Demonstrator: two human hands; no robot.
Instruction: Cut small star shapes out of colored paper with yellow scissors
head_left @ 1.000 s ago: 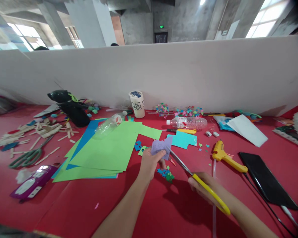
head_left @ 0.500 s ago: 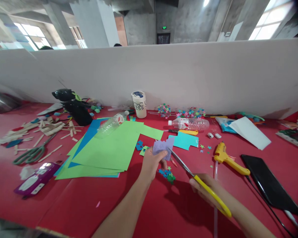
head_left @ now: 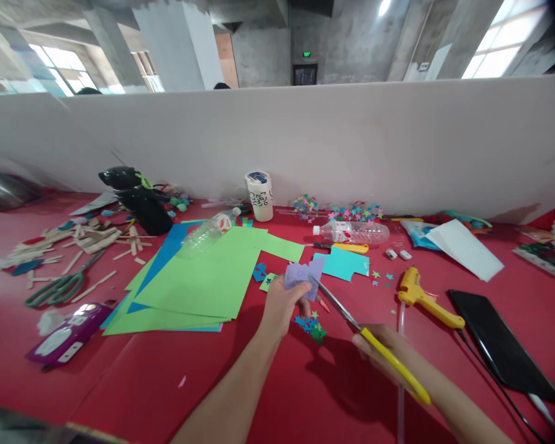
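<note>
My left hand (head_left: 284,302) pinches a small purple sheet of paper (head_left: 300,275) with a notched edge, thumb on top. In my right hand (head_left: 382,345) are scissors with yellow handles (head_left: 395,365); their blades reach up and left, tips at the purple paper. Whether the blades are parted is hard to see. Just below lies a small heap of blue and green paper stars (head_left: 312,327) on the red table. Cut turquoise paper (head_left: 345,263) rests right behind the purple sheet, and large green sheets (head_left: 203,271) lie left of my left hand.
A yellow glue gun (head_left: 428,302) and a black tablet (head_left: 497,339) lie at the right. Clear bottles (head_left: 363,232), a patterned cup (head_left: 260,200) and a cutter (head_left: 349,248) stand or lie behind. Green scissors (head_left: 62,287) and wooden sticks (head_left: 90,237) are at the left; a white partition (head_left: 277,135) closes the back.
Almost nothing differs. Both hands, the purple paper and the scissors keep nearly the same place; the whole view has shifted very slightly.
</note>
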